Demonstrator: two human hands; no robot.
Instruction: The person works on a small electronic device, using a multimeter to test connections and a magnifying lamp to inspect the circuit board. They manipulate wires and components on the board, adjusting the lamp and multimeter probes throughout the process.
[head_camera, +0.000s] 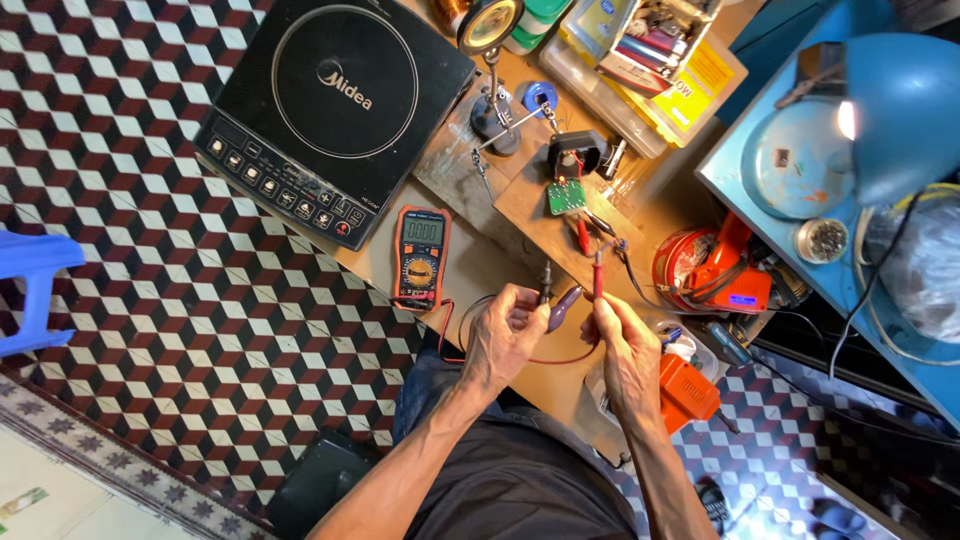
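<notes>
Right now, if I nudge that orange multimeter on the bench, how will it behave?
The orange multimeter lies flat on the wooden bench, so it would probably slide, not tip or roll. Its red lead seems to run toward the hands, so it may tug. The casing looks stiff.

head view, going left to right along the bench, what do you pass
blue stool → induction cooker → multimeter → left hand holding black probe → right hand holding red probe → red tool → blue lamp

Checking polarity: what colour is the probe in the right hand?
Red probe, held in the right hand; head view.
</notes>
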